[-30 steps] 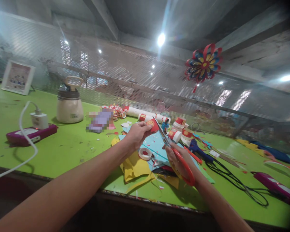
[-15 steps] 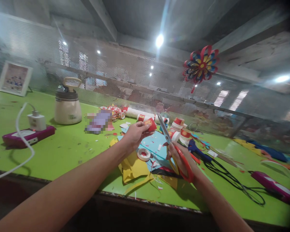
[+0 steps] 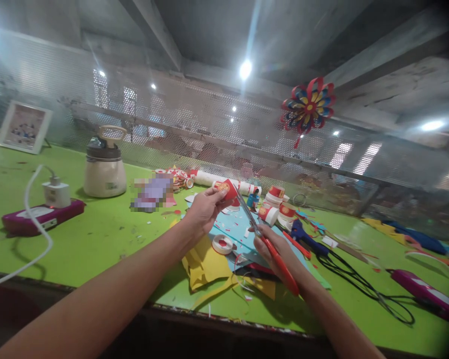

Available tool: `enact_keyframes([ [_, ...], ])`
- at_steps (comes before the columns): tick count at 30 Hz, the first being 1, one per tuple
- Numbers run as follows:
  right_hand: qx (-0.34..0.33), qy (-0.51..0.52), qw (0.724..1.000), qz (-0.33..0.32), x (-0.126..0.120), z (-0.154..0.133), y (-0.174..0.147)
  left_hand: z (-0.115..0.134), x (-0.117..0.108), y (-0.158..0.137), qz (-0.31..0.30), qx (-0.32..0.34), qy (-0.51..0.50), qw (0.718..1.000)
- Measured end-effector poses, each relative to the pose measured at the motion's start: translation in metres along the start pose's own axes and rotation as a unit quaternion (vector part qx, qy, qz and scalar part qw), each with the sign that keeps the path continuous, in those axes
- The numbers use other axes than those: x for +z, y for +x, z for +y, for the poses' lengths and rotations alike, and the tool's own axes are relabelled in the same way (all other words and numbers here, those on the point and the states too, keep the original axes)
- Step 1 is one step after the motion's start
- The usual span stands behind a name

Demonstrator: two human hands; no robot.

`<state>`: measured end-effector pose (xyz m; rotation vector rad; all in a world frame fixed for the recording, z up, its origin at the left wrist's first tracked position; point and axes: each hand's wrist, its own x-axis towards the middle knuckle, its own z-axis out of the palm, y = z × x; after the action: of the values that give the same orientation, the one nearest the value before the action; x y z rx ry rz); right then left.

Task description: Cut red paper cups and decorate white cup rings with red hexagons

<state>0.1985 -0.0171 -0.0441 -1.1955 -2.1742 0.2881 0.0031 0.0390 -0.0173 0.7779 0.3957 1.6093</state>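
Observation:
Between its fingertips my left hand (image 3: 205,207) pinches a small red piece of printed paper (image 3: 226,190) with yellow lettering. My right hand (image 3: 271,244) is wrapped round the red handles of a pair of scissors (image 3: 249,212), whose blades point up and away, with their tips at the right edge of the red piece. Below the hands lie light blue paper sheets (image 3: 230,227), crumpled yellow paper (image 3: 204,267) and a white tape-like ring (image 3: 222,244). Several red-and-white paper cups (image 3: 268,215) stand just beyond the right hand.
A blue glue gun (image 3: 303,234) with a black cord lies right of the scissors. Purple power strips (image 3: 422,291) rest on both sides. A cream spray bottle (image 3: 105,172) and a white picture frame (image 3: 25,126) stand left. A paper flower ornament (image 3: 309,106) hangs above.
The scissors have swung left and lower, bringing their blades to the red piece. My left hand has shifted slightly left with the piece.

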Motion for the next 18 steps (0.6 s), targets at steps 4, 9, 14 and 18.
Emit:
enact_keyframes([
  [4,0.002,-0.004,1.0,0.0,-0.0013,-0.0024,-0.0001,0.0016,0.0027,-0.0026,-0.002,-0.002,-0.008,1.0],
  [9,-0.002,-0.009,1.0,0.001,-0.0013,-0.005,-0.0004,0.0014,0.0048,-0.0052,-0.007,-0.002,-0.013,1.0],
  [14,0.004,-0.012,1.0,0.001,0.0002,-0.0047,-0.0014,-0.001,0.0045,-0.0045,-0.007,0.002,-0.017,1.0],
  [18,0.005,-0.012,1.0,-0.002,0.001,-0.0041,-0.0008,-0.0022,0.0047,-0.0042,-0.005,0.001,-0.016,1.0],
])
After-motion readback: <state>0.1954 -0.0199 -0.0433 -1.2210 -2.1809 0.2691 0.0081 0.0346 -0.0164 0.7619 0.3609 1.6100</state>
